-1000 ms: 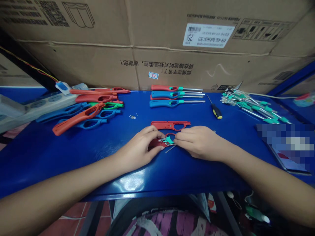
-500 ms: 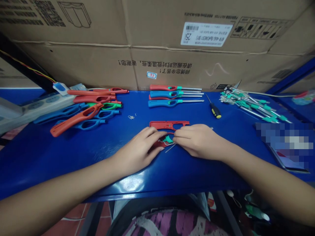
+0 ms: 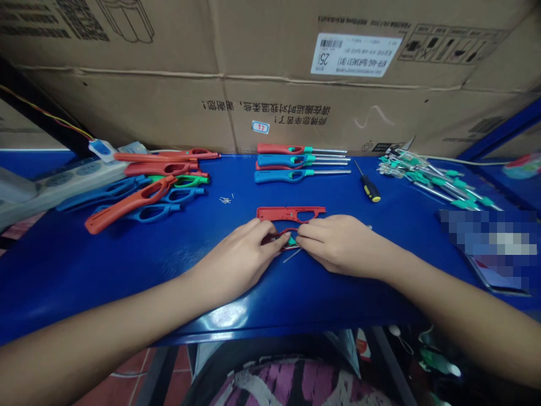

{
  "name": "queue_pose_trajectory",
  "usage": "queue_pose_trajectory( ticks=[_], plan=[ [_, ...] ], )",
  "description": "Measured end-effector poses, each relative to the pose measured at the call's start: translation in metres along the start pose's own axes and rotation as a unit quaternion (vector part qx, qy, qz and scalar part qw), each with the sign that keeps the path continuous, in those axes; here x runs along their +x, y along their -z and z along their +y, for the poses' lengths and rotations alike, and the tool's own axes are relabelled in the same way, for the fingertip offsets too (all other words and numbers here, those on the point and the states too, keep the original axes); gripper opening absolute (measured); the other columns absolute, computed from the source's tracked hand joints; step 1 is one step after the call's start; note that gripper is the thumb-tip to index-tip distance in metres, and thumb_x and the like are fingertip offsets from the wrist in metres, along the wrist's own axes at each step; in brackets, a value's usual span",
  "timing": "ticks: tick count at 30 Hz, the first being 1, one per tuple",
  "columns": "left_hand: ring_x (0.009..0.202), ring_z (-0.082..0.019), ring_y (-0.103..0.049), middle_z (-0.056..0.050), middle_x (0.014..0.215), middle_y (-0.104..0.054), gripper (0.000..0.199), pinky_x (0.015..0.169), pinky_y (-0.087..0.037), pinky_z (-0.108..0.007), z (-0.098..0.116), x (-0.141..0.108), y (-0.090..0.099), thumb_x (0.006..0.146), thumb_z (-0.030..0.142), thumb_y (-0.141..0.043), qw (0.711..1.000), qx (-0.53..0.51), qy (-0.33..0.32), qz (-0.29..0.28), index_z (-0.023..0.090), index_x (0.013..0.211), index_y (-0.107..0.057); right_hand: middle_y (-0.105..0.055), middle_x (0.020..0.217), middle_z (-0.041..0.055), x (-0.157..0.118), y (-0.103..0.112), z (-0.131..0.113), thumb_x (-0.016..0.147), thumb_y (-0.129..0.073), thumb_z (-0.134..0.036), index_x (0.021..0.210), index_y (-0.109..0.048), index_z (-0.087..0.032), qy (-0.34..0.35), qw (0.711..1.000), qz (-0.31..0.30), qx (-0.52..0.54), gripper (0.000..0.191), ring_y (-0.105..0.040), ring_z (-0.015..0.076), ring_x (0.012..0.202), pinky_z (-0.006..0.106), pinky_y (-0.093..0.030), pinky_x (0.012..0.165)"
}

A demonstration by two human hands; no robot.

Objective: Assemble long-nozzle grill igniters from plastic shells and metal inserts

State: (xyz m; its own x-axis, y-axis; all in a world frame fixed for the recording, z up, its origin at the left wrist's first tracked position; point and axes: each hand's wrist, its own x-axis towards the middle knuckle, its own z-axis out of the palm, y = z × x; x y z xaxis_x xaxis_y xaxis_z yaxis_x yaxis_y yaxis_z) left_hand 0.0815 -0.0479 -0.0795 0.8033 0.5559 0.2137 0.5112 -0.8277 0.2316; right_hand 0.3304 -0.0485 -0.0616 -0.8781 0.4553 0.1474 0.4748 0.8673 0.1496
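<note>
Between my hands, low over the blue tabletop, is a red lighter casing half (image 3: 267,239) with a green trigger (image 3: 292,241) and thin wires in it. My left hand (image 3: 243,251) grips its handle end, thumb pressed in beside the trigger. At the front end, my right hand (image 3: 333,242) pinches the same lighter with bunched fingertips, which hide most of that end. A thin grey strip (image 3: 291,256) sticks out below the fingers. Just behind them lies the other red casing half (image 3: 276,213), its inner side up.
Red and blue lighters with metal tubes (image 3: 281,176) lie in a row at the back. Loose casings (image 3: 127,208) are piled left by a power strip (image 3: 63,180). Small screws (image 3: 225,200), a screwdriver (image 3: 371,189) and tube assemblies (image 3: 443,183) lie around. A cardboard box (image 3: 169,107) stands behind.
My left thumb has moved up and inward onto the green trigger area, covering more of the casing. The right hand has hardly moved.
</note>
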Motion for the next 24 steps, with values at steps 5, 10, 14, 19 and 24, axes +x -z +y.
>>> queue_pose_trajectory(
  ticks=[5, 10, 14, 19, 24],
  plan=[
    [0.100, -0.026, -0.056, -0.013, 0.112, -0.059, 0.039, 0.087, -0.055, -0.044, 0.000, -0.003, -0.003, 0.105, 0.024, -0.043, 0.998, 0.057, -0.006, -0.013, 0.017, 0.141, -0.056, -0.068, 0.101, 0.0077, 0.000, 0.005, -0.001, 0.102, -0.047, -0.027, 0.102, -0.067, -0.015, -0.048, 0.997, 0.018, 0.057, 0.023, -0.059, 0.0154, 0.076, 0.029, -0.038, 0.061],
    [0.101, -0.026, -0.054, -0.014, 0.115, -0.058, 0.043, 0.086, -0.054, -0.044, 0.000, -0.005, -0.003, 0.104, 0.020, -0.045, 0.996, 0.087, -0.009, -0.024, 0.017, 0.146, -0.050, -0.064, 0.104, 0.0066, 0.000, 0.005, 0.001, 0.102, -0.046, -0.027, 0.105, -0.063, -0.018, -0.012, 0.996, -0.031, 0.085, 0.019, -0.058, 0.0145, 0.076, 0.028, -0.038, 0.061],
    [0.102, -0.026, -0.054, -0.014, 0.116, -0.058, 0.041, 0.088, -0.054, -0.043, -0.001, -0.005, -0.001, 0.104, 0.022, -0.044, 0.997, 0.065, -0.005, -0.028, 0.018, 0.144, -0.052, -0.063, 0.107, 0.0064, -0.002, 0.003, 0.002, 0.103, -0.042, -0.024, 0.107, -0.062, -0.018, -0.030, 0.993, -0.048, 0.106, 0.021, -0.057, 0.0141, 0.076, 0.028, -0.039, 0.062],
    [0.104, -0.026, -0.054, -0.014, 0.119, -0.059, 0.041, 0.088, -0.053, -0.043, 0.000, -0.006, 0.000, 0.104, 0.020, -0.044, 0.996, 0.086, -0.006, -0.031, 0.019, 0.144, -0.052, -0.063, 0.112, 0.0069, -0.004, 0.000, 0.005, 0.103, -0.045, -0.024, 0.111, -0.062, -0.019, -0.043, 0.990, -0.044, 0.130, 0.020, -0.058, 0.0141, 0.076, 0.028, -0.041, 0.063],
    [0.105, -0.029, -0.056, -0.015, 0.122, -0.061, 0.045, 0.084, -0.053, -0.043, 0.004, -0.009, 0.002, 0.101, 0.018, -0.047, 0.990, 0.129, -0.009, -0.047, 0.016, 0.146, -0.049, -0.065, 0.101, 0.0052, -0.002, 0.002, 0.010, 0.101, -0.048, -0.022, 0.099, -0.059, -0.019, -0.104, 0.954, -0.016, 0.281, 0.011, -0.059, 0.0147, 0.084, 0.027, -0.045, 0.073]
  ],
)
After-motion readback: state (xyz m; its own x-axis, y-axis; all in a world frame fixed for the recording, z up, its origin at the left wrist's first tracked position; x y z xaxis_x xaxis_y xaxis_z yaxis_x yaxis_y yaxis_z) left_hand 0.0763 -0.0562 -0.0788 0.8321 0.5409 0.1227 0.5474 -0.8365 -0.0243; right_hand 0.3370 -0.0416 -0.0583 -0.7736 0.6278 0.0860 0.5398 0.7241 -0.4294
